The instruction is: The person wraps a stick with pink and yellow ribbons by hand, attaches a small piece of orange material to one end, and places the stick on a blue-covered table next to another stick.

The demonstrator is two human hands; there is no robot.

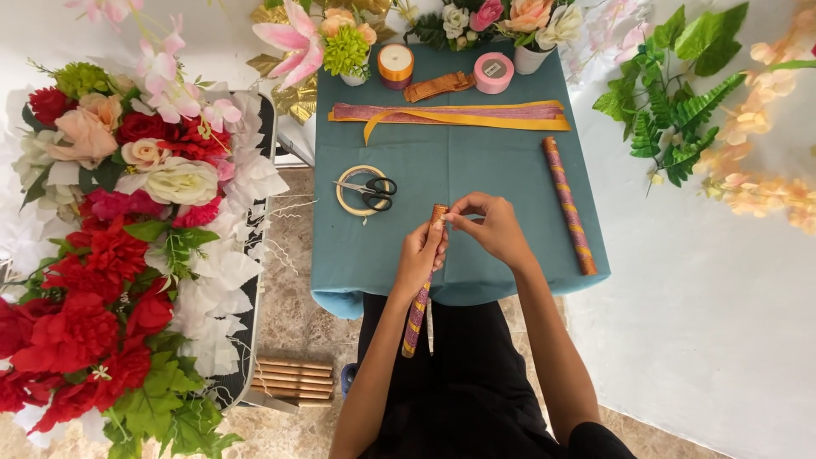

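- Left hand (419, 255) is wrapping its fingers around a ribbon-wrapped stick (422, 285), closed on its upper part, just off the near edge of the surface (510, 183).
- The ribbon-wrapped stick is running long-axis nearly straight away from the person, slightly tilted: top end is pointing toward the far edge and sitting over the near edge of the surface; bottom end is hanging down past that edge, over the person's lap.
- Right hand (491, 225) is pinching the stick's top end, thumb and forefinger closed on the tip, the other fingers curled.
- A second wrapped stick (569, 204) is lying flat near the right edge of the surface, long axis running from far to near, near end angled toward the near right corner.
- Scissors (371, 192) are lying across a tape ring (348, 194), left of centre and well apart from the hands.
- Flat ribbon strips (450, 113), pink and yellow, are lying crosswise toward the far edge.
- Along the far edge: an orange ribbon spool (395, 64), a pink ribbon spool (494, 72), and a folded brown strip (439, 86) between them.
- Artificial flowers (127, 255) are filling a stand to the left of the surface; more bare sticks (293, 380) are lying on the floor below.
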